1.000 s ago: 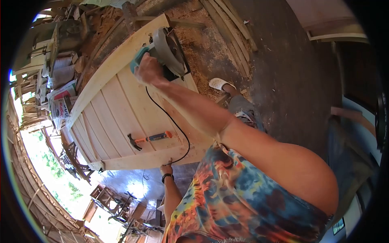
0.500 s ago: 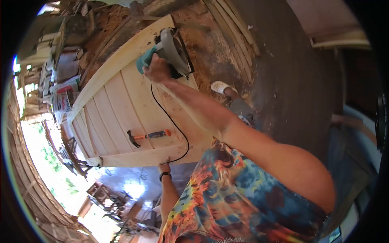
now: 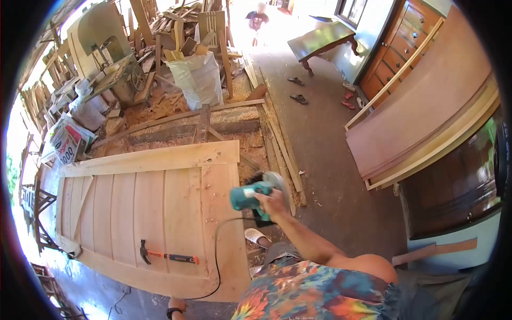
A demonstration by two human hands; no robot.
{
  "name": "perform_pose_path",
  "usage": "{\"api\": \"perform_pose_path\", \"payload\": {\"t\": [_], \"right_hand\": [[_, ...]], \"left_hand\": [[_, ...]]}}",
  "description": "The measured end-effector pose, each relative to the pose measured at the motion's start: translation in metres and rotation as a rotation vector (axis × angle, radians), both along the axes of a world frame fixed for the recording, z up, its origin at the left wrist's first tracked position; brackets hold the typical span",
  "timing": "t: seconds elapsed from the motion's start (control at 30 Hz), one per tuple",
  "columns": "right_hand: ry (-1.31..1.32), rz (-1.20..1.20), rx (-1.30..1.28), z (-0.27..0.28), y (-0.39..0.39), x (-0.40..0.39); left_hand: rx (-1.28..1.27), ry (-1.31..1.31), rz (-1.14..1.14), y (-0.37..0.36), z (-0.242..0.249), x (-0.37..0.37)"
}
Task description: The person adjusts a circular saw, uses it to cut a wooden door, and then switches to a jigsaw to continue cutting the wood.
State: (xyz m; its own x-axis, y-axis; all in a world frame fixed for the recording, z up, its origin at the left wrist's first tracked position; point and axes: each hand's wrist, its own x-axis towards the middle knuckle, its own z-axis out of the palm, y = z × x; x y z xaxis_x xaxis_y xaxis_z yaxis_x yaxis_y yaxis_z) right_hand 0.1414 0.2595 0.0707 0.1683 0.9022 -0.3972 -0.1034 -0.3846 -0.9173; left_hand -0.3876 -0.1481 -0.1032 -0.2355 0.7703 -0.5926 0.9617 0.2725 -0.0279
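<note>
My right hand (image 3: 273, 202) grips a teal circular saw (image 3: 250, 196), held just off the right edge of a pale wooden door panel (image 3: 149, 197) that lies flat. The saw's black cord (image 3: 216, 256) loops back across the panel toward me. A claw hammer with an orange and black handle (image 3: 168, 257) lies on the panel near its front edge. My left hand (image 3: 176, 305), with a dark wristband, is at the panel's near edge; most of it is cut off by the frame.
Sawdust and offcuts cover the floor behind the panel. A white sack (image 3: 198, 80) and a band saw (image 3: 106, 48) stand at the back left. Long boards (image 3: 421, 122) lean on the right. A table (image 3: 320, 40), sandals (image 3: 298, 98) and a distant person (image 3: 258, 18) are farther back.
My head has swung up and around, so the whole workshop shows. The saw has come off the panel's corner and now hangs beside its right edge.
</note>
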Motion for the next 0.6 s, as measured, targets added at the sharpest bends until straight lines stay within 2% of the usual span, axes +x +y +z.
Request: {"api": "perform_pose_path", "payload": {"t": [0.07, 0.1, 0.17, 0.23, 0.3, 0.37, 0.43, 0.5, 0.53, 0.57, 0.6], "right_hand": [[-0.076, -0.018, -0.042, 0.005, -0.016, 0.027], [-0.089, -0.015, -0.035, 0.005, -0.018, 0.038], [-0.267, -0.035, -0.168, 0.002, -0.026, 0.058], [-0.296, -0.070, -0.214, -0.002, -0.031, 0.077], [-0.322, -0.107, -0.259, -0.010, -0.029, 0.100], [-0.181, -0.179, -0.357, -0.024, -0.023, 0.119], [-0.148, -0.171, -0.370, -0.024, -0.015, 0.126], [-0.065, -0.176, -0.335, -0.030, -0.016, 0.135], [-0.109, -0.200, -0.272, -0.041, -0.015, 0.133], [-0.163, -0.217, -0.216, -0.047, -0.013, 0.133], [-0.167, -0.176, -0.251, -0.040, -0.012, 0.133]], "left_hand": [[-0.341, -0.004, 0.056, 0.063, 0.100, 0.054], [-0.184, 0.058, 0.436, 0.064, 0.077, 0.059], [0.472, -0.156, 0.431, 0.084, 0.050, 0.098], [0.499, -0.530, 0.643, 0.162, 0.092, 0.179], [0.534, -0.622, 0.486, 0.219, 0.094, 0.238], [0.765, -0.566, 0.060, 0.258, 0.060, 0.282], [0.711, -0.552, -0.132, 0.307, 0.071, 0.323], [0.659, -0.567, -0.255, 0.343, 0.033, 0.338], [0.618, -0.566, -0.358, 0.361, 0.019, 0.345], [0.608, -0.494, -0.472, 0.379, 0.015, 0.347], [0.585, -0.531, -0.521, 0.395, 0.013, 0.348]]}}
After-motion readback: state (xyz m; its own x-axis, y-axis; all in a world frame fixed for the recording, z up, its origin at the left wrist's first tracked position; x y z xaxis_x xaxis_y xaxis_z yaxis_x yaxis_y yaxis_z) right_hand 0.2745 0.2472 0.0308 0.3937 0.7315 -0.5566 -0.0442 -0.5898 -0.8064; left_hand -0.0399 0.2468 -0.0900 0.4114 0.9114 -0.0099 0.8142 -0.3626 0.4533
